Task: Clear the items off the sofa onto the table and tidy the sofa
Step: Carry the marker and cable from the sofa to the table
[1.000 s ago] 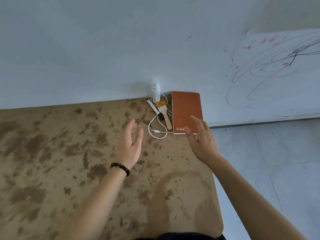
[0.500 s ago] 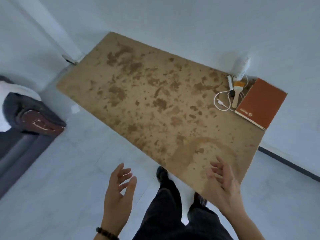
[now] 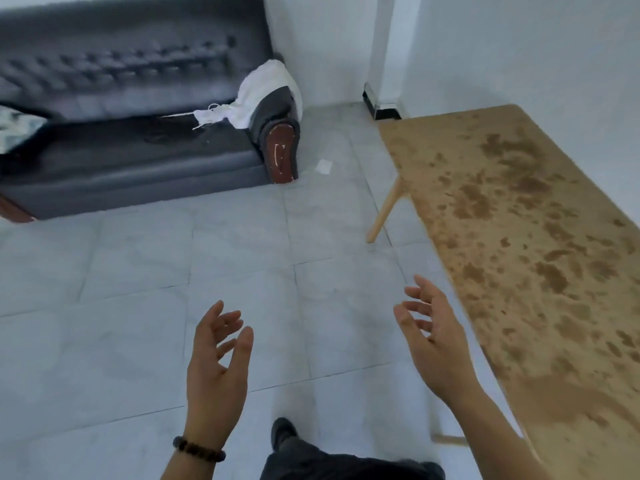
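Observation:
A dark tufted sofa (image 3: pixel 131 98) stands against the far wall at the upper left. A white cloth (image 3: pixel 263 95) hangs over its right armrest and trails onto the seat. A patterned cushion (image 3: pixel 15 128) shows at the left edge. The stained wooden table (image 3: pixel 519 237) runs along the right side. My left hand (image 3: pixel 216 372) and my right hand (image 3: pixel 433 337) float over the floor, fingers loose, holding nothing.
Grey tiled floor (image 3: pixel 173 289) lies between me and the sofa. A small white scrap (image 3: pixel 323 166) lies on the floor near the sofa's armrest. A table leg (image 3: pixel 384 209) slants out toward the walkway. My dark trousers and shoe (image 3: pixel 284 433) show at the bottom.
My view has swung left from the table's far corner with the notebook, cable and bottle to the sofa. Both hands have come away from the table and hang empty over the floor.

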`<state>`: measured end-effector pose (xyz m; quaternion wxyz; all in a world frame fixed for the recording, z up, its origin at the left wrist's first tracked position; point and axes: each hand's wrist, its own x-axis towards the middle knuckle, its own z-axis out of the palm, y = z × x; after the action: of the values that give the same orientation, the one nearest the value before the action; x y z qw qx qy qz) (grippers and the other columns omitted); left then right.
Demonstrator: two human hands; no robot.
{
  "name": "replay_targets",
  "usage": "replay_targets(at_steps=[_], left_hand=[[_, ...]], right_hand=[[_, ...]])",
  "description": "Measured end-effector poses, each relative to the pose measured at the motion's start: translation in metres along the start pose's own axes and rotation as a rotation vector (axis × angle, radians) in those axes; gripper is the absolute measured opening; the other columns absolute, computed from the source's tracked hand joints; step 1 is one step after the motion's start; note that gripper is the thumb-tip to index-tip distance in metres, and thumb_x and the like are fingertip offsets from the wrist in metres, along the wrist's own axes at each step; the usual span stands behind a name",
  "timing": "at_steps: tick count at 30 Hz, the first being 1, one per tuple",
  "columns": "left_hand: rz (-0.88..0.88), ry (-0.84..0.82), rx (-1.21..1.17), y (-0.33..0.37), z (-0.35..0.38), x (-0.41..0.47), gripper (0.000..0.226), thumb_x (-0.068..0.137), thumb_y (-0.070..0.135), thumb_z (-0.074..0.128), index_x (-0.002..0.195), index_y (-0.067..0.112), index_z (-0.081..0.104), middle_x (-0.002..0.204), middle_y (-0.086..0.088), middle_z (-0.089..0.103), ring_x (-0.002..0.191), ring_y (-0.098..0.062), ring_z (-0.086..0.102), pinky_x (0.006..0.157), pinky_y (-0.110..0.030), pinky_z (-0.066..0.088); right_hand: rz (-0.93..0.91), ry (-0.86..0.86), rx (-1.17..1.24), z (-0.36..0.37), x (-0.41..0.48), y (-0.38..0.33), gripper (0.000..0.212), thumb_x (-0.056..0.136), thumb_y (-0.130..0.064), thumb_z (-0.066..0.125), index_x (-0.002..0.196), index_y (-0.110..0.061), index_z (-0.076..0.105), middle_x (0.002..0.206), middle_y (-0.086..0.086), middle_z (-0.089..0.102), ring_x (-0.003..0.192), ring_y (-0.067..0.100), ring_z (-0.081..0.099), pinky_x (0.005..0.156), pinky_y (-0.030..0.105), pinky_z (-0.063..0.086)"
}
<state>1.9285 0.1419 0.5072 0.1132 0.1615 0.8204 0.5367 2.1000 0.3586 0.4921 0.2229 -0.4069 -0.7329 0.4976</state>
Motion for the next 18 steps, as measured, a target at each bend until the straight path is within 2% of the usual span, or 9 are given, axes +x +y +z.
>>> replay_targets(at_steps=[3,6,8,13,15,18], left_hand=[[-0.041,0.093,-0.01,-0.028,-0.062,0.03,0.051,0.087,0.031,0.057,0.136,0.025,0.043,0.119,0.014,0.061,0.109,0.002,0.059,0.083,-0.012,0.047],[-0.076,0.174,-0.033,-0.041,-0.112,0.062,0.046,0.091,0.025,0.058,0.135,0.025,0.044,0.118,0.012,0.062,0.108,0.001,0.059,0.083,-0.015,0.045],[-0.1,0.197,-0.056,-0.048,-0.135,0.086,0.044,0.093,0.019,0.059,0.133,0.026,0.046,0.116,0.01,0.063,0.107,0.002,0.059,0.08,-0.014,0.046],[-0.14,0.212,-0.054,-0.072,-0.155,0.167,0.042,0.092,0.016,0.06,0.132,0.026,0.049,0.113,0.008,0.066,0.104,0.003,0.061,0.081,-0.005,0.047],[-0.149,0.199,-0.031,-0.085,-0.154,0.209,0.042,0.092,0.016,0.061,0.131,0.026,0.048,0.113,0.009,0.065,0.104,0.004,0.06,0.078,-0.008,0.049],[-0.161,0.184,-0.001,-0.098,-0.153,0.288,0.041,0.092,0.017,0.061,0.13,0.029,0.048,0.115,0.009,0.064,0.104,0.004,0.06,0.077,-0.015,0.047]], right_hand=[[-0.069,-0.13,-0.039,0.079,0.016,-0.038,0.053,0.093,-0.036,0.06,0.143,-0.03,0.042,0.127,-0.02,0.056,0.112,-0.001,0.058,0.083,0.011,0.049],[-0.123,-0.22,-0.081,0.137,0.034,-0.076,0.052,0.091,-0.041,0.058,0.141,-0.032,0.044,0.127,-0.022,0.056,0.113,-0.001,0.058,0.085,0.018,0.051],[-0.147,-0.247,-0.087,0.168,0.047,-0.093,0.048,0.091,-0.043,0.057,0.137,-0.033,0.047,0.125,-0.023,0.056,0.113,-0.001,0.058,0.085,0.018,0.051],[-0.149,-0.263,-0.089,0.238,0.101,-0.106,0.042,0.092,-0.036,0.059,0.133,-0.034,0.05,0.121,-0.024,0.058,0.112,-0.003,0.058,0.084,0.015,0.052],[-0.122,-0.272,-0.082,0.268,0.131,-0.103,0.041,0.092,-0.035,0.06,0.132,-0.037,0.049,0.121,-0.024,0.058,0.112,-0.002,0.057,0.083,0.013,0.051],[-0.071,-0.269,-0.052,0.318,0.19,-0.103,0.042,0.093,-0.032,0.063,0.131,-0.041,0.047,0.121,-0.024,0.058,0.112,-0.001,0.057,0.084,0.019,0.052]])
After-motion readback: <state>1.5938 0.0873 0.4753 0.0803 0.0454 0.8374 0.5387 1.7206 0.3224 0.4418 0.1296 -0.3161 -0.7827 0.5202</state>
